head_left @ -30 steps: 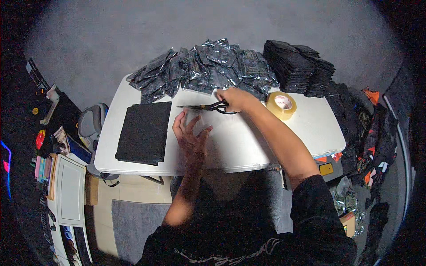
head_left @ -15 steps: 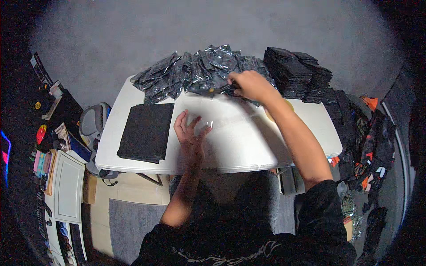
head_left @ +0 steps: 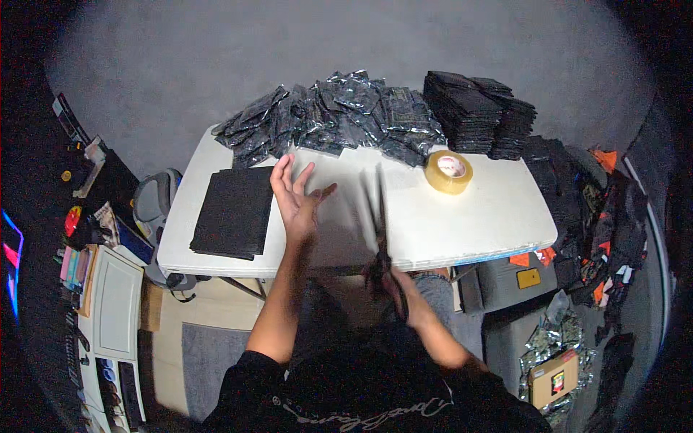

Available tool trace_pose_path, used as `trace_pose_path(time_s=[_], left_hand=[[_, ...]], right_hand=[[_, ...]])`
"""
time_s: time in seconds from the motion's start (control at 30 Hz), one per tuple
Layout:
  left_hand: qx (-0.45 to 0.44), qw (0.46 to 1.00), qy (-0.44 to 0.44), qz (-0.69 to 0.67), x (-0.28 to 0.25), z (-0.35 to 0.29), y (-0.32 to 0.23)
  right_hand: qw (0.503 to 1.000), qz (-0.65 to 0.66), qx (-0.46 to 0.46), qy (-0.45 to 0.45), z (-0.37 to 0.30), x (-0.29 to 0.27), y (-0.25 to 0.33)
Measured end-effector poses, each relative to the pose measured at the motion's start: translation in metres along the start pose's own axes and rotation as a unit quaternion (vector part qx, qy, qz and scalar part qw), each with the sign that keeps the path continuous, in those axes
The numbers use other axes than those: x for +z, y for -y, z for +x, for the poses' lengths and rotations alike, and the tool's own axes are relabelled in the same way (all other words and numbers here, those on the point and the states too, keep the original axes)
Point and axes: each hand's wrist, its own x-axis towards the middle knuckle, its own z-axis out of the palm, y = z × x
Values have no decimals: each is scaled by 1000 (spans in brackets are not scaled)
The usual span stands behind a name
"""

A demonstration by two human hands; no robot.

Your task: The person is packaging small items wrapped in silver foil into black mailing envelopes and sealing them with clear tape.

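Observation:
My right hand (head_left: 416, 302) is closed round the handles of a pair of dark scissors (head_left: 382, 249) at the near edge of the white table (head_left: 469, 224). Their blades point away from me and are smeared by motion. My left hand (head_left: 296, 203) is raised over the table with its fingers spread, and I see nothing held in it. Just left of it lies a neat stack of flat black pieces (head_left: 232, 213). To the right sits a roll of clear yellowish tape (head_left: 449, 173).
A heap of shiny plastic-wrapped dark packets (head_left: 339, 112) covers the table's far side. Right of it stand tall stacks of folded black pieces (head_left: 469, 112). A yellow phone (head_left: 528, 278) lies on a grey surface right of my legs, above a cardboard box (head_left: 554, 379). A chair (head_left: 151, 206) stands at the left.
My right hand has swung back from the packets to the near edge with the scissors, uncovering the tape roll. My left hand has moved slightly up and left.

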Motion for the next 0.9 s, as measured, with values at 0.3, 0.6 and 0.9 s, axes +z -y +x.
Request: trace_pose_path(time_s=[0.3, 0.6, 0.9], left_hand=[[-34, 999, 23, -27, 10, 2, -14], [-40, 998, 44, -8, 21, 5, -28], [-51, 997, 49, 3, 22, 9, -28]], right_hand=[[980, 122, 150, 52, -8, 2, -65], [972, -59, 195, 118, 26, -13, -31], [992, -27, 120, 12, 42, -6, -37]])
